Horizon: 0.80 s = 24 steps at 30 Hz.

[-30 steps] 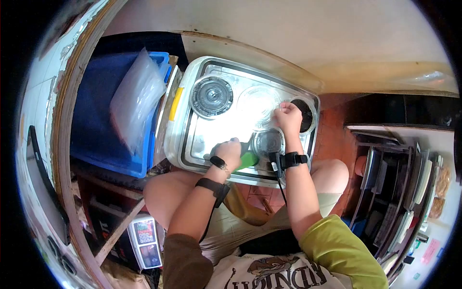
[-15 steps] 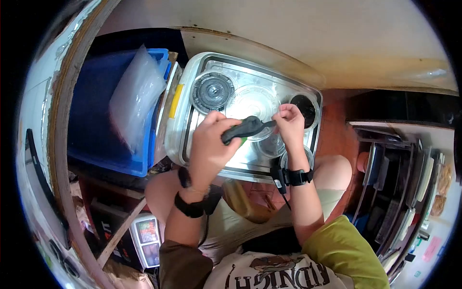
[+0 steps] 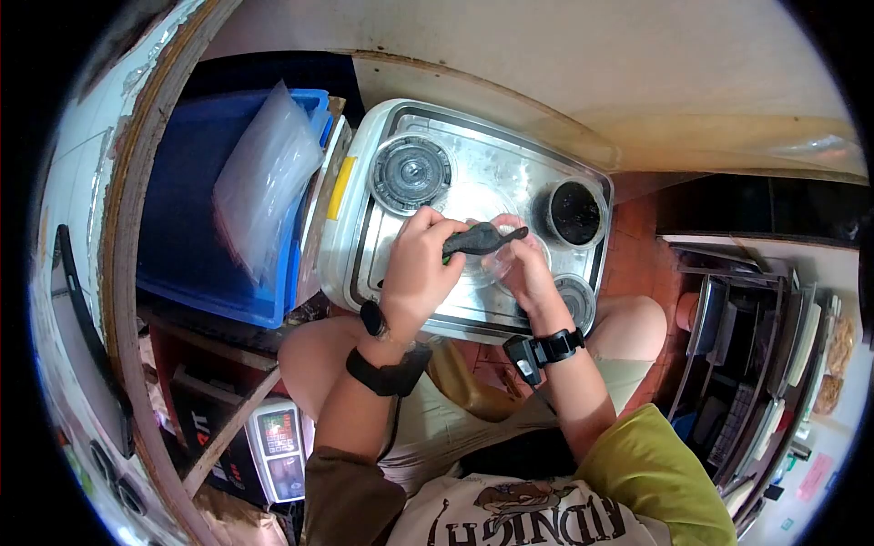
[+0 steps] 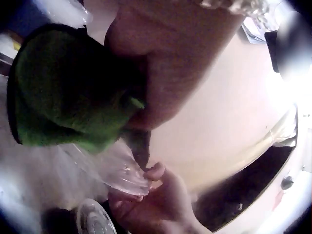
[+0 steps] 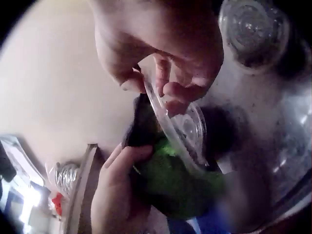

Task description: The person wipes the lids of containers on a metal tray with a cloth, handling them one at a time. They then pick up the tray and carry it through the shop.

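My left hand (image 3: 421, 264) grips a green cloth (image 4: 63, 92) with a dark edge, which shows mostly as a dark grey fold in the head view. The right hand (image 3: 528, 273) pinches a thin, clear plastic lid (image 5: 165, 122) by its edge, fingertips right at the tip of the cloth. In the right wrist view the lid overlaps the cloth. Both hands are over a metal tray (image 3: 510, 150). Beyond them on the tray lies a large clear round plastic piece (image 3: 469, 196), partly hidden by the hands.
A clear round container (image 3: 411, 173) stands at the tray's back left, and a tub of dark contents (image 3: 575, 214) at its right. A smaller lidded cup (image 3: 575, 300) is by my right wrist. Left of the tray, a blue crate (image 3: 191, 218) holds clear plastic bags (image 3: 269, 182).
My left hand has risen from the tray with the cloth. The right hand has moved left from beside the dark tub and now holds the clear lid against the cloth's tip.
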Motion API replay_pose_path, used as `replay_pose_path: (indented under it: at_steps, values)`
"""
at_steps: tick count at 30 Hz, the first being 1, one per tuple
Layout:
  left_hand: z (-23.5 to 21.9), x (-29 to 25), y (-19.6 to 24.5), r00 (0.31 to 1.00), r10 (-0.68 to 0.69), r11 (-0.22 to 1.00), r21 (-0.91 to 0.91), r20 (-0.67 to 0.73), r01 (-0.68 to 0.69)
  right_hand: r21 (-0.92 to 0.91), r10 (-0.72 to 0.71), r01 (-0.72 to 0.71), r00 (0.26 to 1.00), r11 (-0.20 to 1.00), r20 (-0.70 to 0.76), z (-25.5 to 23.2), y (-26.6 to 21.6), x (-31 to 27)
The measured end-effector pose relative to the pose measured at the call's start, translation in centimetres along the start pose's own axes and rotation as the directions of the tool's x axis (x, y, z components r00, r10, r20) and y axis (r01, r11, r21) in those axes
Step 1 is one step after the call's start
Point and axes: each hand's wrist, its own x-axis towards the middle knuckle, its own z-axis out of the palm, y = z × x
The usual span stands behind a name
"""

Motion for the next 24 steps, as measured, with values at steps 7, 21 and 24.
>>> replay_pose_path:
  at_steps: [7, 21, 24]
  values:
    - [1.4, -0.3, 0.2, 0.999, 0.013, 0.981, -0.194, 0.044, -0.004, 0.481, 0.077, -0.138, 0.987, 0.866, 0.143, 0.4, 1.1, -0.5]
    - [3.5, 0.5, -1.5, 0.988, 0.034, 0.99, 0.139, -0.152, -0.013, 0.593, 0.033, -0.279, 0.92, 0.756, 0.39, 2.4, 0.3, -1.3]
    - [3.9, 0.4, -0.9, 0.995, 0.033, 0.998, 0.065, -0.096, -0.027, 0.606, 0.0, -0.263, 0.917, 0.75, 0.398, 2.1, 0.9, -0.9]
